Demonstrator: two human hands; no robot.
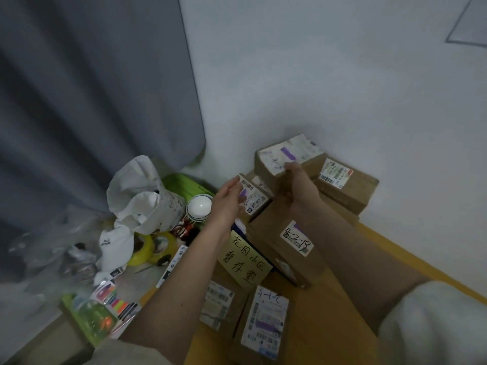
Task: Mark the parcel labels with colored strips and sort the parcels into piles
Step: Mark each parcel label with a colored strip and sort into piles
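Head view looks down into a corner where brown cardboard parcels are stacked against a white wall (pixel 342 88), beside a grey curtain (pixel 92 101). The right hand (pixel 299 189) grips the near edge of the top parcel (pixel 287 156), fingers curled round its corner; that parcel sits tilted at the top of the stack, and its white label bears a purple strip (pixel 288 154). The left hand (pixel 228 201) has its fingers fairly straight against the side of a smaller parcel (pixel 254 198) just left of and below the first; whether it truly grips is hard to tell. A purple mark shows on this label too. Behind the right hand lies another parcel (pixel 347 188) by the wall, with a barcode label. Lower in the stack, a parcel marked 4-2-18 (pixel 296 239) lies under the right forearm. A yellow sign (pixel 245 262) with handwritten characters leans against the pile. Nearest the camera, two more labelled parcels (pixel 264 320) rest on an orange surface (pixel 329 325). To the left are a white bag (pixel 142 196), a white bowl (pixel 199 206), yellow tape rolls (pixel 145 252), a white cap (pixel 116 246), and a pack of coloured strips (pixel 120 302).
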